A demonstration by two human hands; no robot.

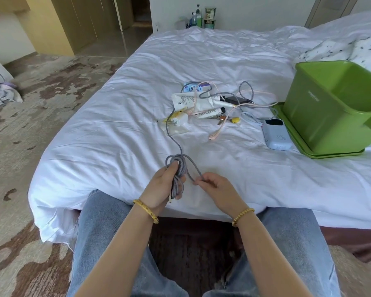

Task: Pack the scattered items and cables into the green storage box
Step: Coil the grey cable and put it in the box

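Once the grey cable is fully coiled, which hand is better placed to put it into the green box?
The left hand, probably: it already grips the grey cable coil. The right hand only pinches one loop, though the green box stands on that side.

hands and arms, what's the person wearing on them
Both forearms are bare, with no sleeves in view. The left wrist carries a solid gold-coloured bangle with a patterned surface. The right wrist carries a bracelet of small round yellow-gold beads. No rings, gloves or watch can be seen.

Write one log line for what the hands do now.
left hand: holds coiled grey cable | right hand: pinches loop | green box: empty
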